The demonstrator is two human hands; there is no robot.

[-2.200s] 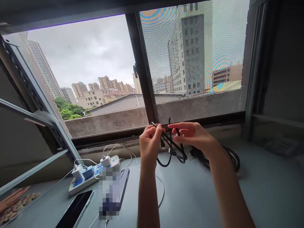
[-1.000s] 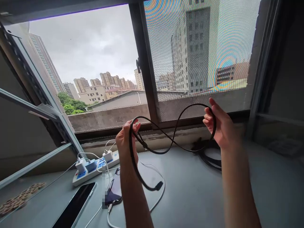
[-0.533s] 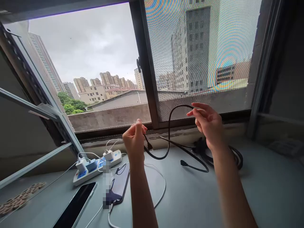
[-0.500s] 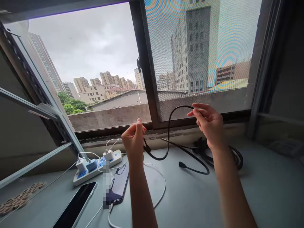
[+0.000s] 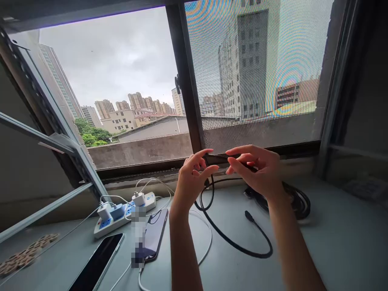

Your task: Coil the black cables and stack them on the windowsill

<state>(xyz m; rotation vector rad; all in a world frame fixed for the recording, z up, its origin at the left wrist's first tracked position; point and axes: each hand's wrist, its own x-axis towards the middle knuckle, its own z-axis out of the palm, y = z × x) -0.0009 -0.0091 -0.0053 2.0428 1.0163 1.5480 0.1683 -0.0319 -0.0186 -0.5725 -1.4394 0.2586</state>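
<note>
A thin black cable (image 5: 235,243) hangs from my two hands and curves across the grey sill surface (image 5: 333,242); one plug end (image 5: 248,215) lies free on it. My left hand (image 5: 191,180) is raised in front of the window, thumb and fingers pinched on the cable, which forms a small loop just below. My right hand (image 5: 257,169) is close beside it, fingers pointing left and closed over the cable's other part. The hands are a few centimetres apart.
A coil of thicker black cable (image 5: 298,200) lies behind my right hand. At left are a white power strip (image 5: 121,213) with chargers, two dark phones (image 5: 154,233) (image 5: 97,266), a white charging cable (image 5: 207,241) and wooden pieces (image 5: 18,258). The window frame (image 5: 185,89) stands behind.
My hands have come together from wide apart. The cable's high arc has dropped and now lies as a long curve on the surface, with the plug end further right.
</note>
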